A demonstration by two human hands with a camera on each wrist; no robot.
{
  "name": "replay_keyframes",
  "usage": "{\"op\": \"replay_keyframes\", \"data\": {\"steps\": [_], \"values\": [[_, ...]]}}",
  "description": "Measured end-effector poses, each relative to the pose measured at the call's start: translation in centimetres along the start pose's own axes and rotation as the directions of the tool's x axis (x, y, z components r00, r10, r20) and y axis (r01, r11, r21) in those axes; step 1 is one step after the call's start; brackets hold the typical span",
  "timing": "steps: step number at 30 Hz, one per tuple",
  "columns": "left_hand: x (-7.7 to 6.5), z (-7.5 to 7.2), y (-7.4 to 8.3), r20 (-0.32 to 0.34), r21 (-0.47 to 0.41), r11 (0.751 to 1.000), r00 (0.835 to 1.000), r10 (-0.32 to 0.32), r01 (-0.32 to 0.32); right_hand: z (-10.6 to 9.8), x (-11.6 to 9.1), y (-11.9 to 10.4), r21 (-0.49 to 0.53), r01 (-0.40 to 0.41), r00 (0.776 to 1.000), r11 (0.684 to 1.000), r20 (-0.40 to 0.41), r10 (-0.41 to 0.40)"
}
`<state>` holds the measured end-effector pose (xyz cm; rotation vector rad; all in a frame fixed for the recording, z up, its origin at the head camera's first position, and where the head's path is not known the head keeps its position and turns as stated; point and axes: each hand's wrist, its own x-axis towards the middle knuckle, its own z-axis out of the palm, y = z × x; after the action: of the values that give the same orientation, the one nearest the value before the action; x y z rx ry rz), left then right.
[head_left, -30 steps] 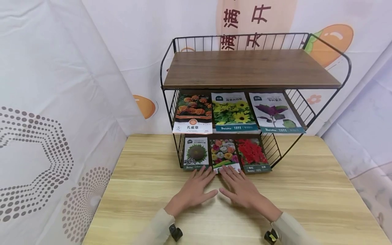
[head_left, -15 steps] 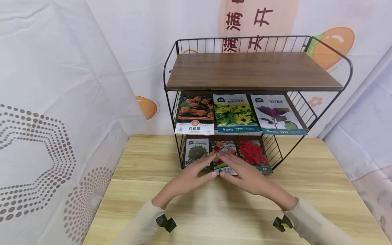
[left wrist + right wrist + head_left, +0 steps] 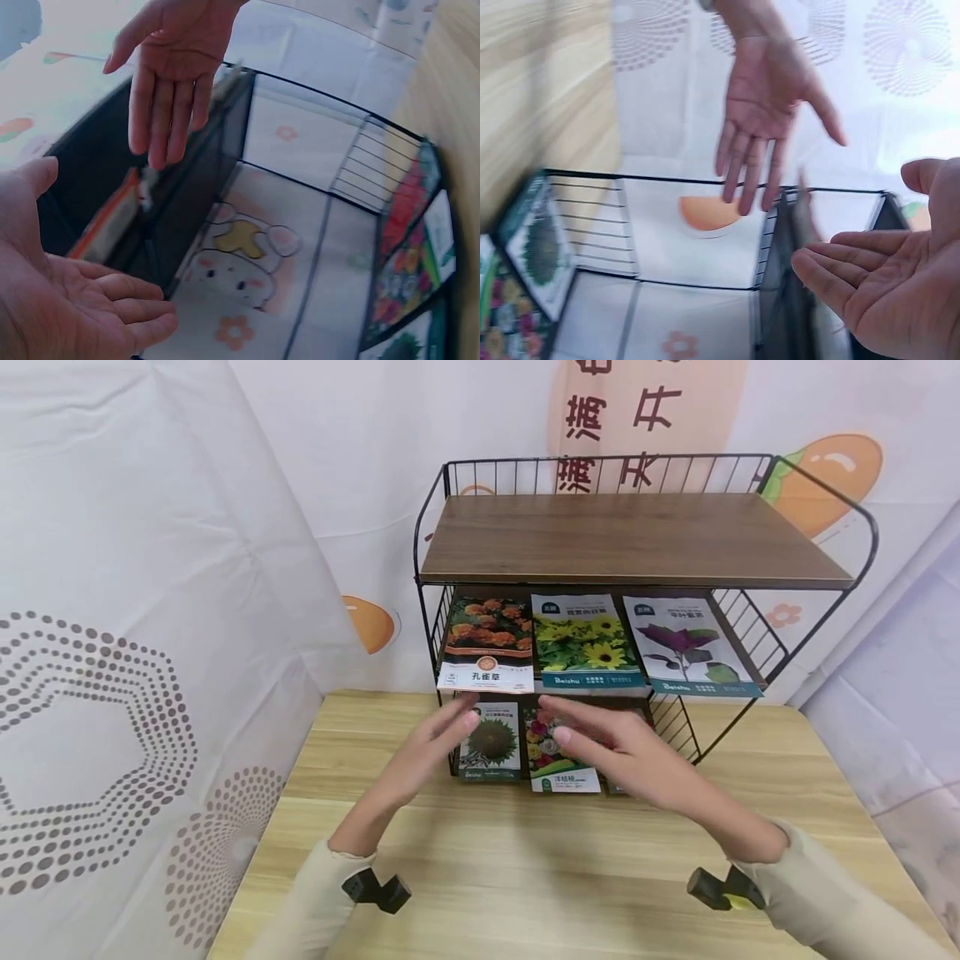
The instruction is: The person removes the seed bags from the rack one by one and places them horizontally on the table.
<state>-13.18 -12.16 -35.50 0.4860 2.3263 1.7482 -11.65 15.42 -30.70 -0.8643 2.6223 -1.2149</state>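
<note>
In the head view my left hand (image 3: 423, 756) hovers before the left part of the rack, fingertips near the front edge of the orange marigold seed packet (image 3: 486, 647). My right hand (image 3: 637, 756) is held up on the other side, overlapping the lower rose-like flower packet (image 3: 558, 764) and hiding most of the red flower packet. Both hands hold nothing, their fingers stretched out, as the palms in the left wrist view (image 3: 176, 52) and right wrist view also show. On the middle tier lie a yellow sunflower packet (image 3: 588, 643) and a purple-leaf packet (image 3: 686, 647). A dark-centred sunflower packet (image 3: 490, 743) lies lower left.
The black wire rack (image 3: 806, 639) with a brown wooden top board (image 3: 633, 535) stands at the back of the wooden table (image 3: 517, 893). White printed curtains (image 3: 97, 527) hang behind and at both sides.
Both hands have risen from the lower packets toward the middle tier and moved apart from each other. The packets keep their places; the head view has shifted slightly.
</note>
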Motion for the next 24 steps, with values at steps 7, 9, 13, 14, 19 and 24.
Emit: {"op": "replay_keyframes", "data": {"steps": [7,9,13,14,19,24], "values": [[0.0,-1.9,2.3,-0.156,-0.178,0.979,0.979,-0.130,0.101,-2.9,2.0,-2.5,0.314,-0.074,0.997,0.947,0.005,0.076],[0.3,-2.4,2.7,-0.191,-0.256,0.960,0.967,-0.165,0.114,-3.4,2.8,-2.8,0.368,-0.124,0.992,0.921,0.022,0.125],[0.8,-3.4,3.0,-0.240,-0.379,0.915,0.940,-0.241,0.138,-4.3,4.2,-3.1,0.396,-0.223,0.974,0.891,0.056,0.219],[0.9,-3.6,3.0,-0.241,-0.396,0.908,0.938,-0.250,0.140,-4.5,4.6,-3.1,0.403,-0.246,0.968,0.882,0.068,0.240],[1.5,-4.8,3.0,-0.194,-0.456,0.872,0.936,-0.293,0.178,-5.0,5.9,-3.2,0.459,-0.349,0.936,0.817,0.130,0.327],[2.1,-5.7,3.1,-0.135,-0.506,0.834,0.935,-0.327,0.219,-5.4,6.8,-3.3,0.499,-0.401,0.915,0.768,0.175,0.364]]}}
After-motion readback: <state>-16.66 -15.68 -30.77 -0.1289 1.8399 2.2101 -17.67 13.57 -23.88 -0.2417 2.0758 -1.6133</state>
